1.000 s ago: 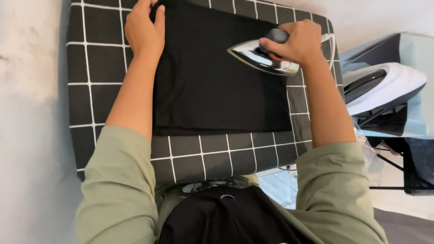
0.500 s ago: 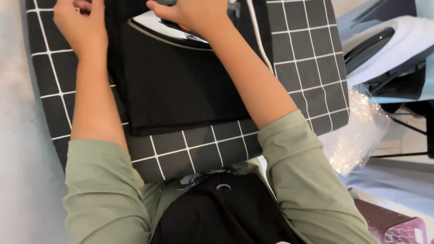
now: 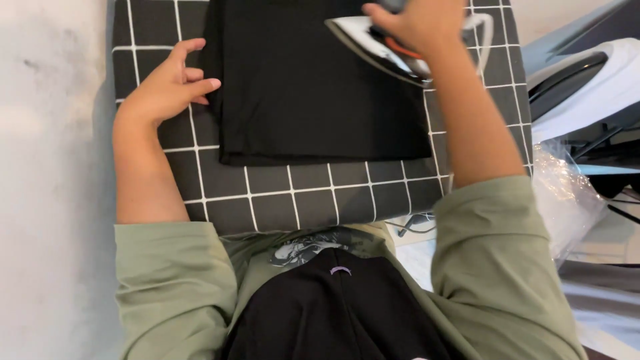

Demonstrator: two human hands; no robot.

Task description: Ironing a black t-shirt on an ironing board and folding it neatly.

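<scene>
A folded black garment (image 3: pixel 313 87) lies flat on a dark ironing board (image 3: pixel 320 197) with a white grid pattern. My right hand (image 3: pixel 417 23) grips the handle of a silver and black iron (image 3: pixel 377 47), which rests on the garment's upper right part. My left hand (image 3: pixel 167 87) sits at the garment's left edge with its fingers spread, the fingertips touching the cloth and the board. A white cord (image 3: pixel 490 30) loops off the iron at the right.
A pale wall or floor surface (image 3: pixel 53 167) runs along the left of the board. To the right stand a white and black appliance (image 3: pixel 587 87) and a crumpled clear plastic bag (image 3: pixel 567 200). Green sleeves and a black cloth (image 3: pixel 333 307) fill the bottom.
The iron has moved from the garment's upper left back to its upper right. My left hand let go of the cloth's top corner and dropped down to its left edge, fingers apart.
</scene>
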